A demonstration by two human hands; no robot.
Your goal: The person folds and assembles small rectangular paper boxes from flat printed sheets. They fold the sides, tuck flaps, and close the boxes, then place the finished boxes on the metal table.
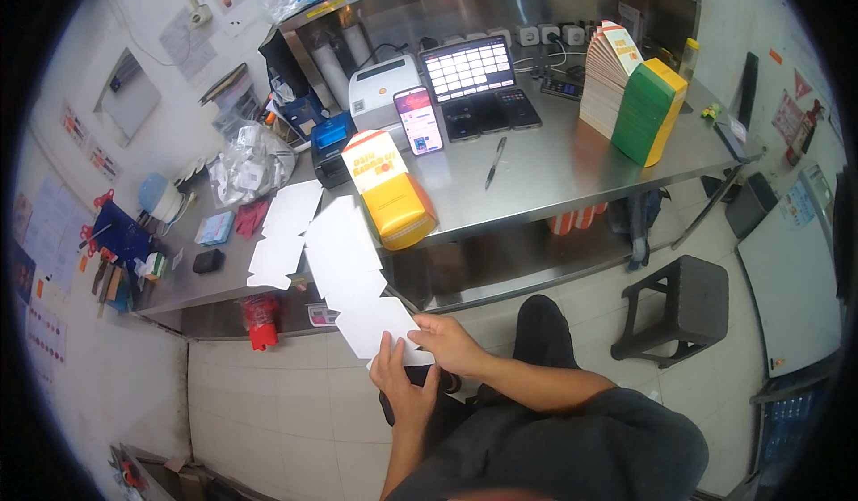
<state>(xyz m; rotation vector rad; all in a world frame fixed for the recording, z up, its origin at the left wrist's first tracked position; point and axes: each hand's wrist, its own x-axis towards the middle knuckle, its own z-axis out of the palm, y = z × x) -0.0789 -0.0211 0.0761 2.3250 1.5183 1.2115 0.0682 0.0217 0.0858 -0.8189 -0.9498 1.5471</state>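
Both my hands are on the near end of a flat white die-cut carton blank (347,252). It reaches out over the front edge of the steel table, and its far part rests on the tabletop. My left hand (404,380) is closed on the near end, its fingertips on the white face and its thumb by the edge. Beside it, my right hand (450,346) pinches the right edge with the thumb on top; its other fingers are partly hidden. A second white blank (290,215) lies left of the held one. Just right stands a yellow printed carton stack (398,204).
The steel table (523,166) holds a phone (418,121), a pen (496,163), a tablet (469,67), a white printer (380,85) and another carton stack (617,90) with a green-yellow side. A dark plastic stool (684,295) stands to the right. Plastic bags (253,163) lie left.
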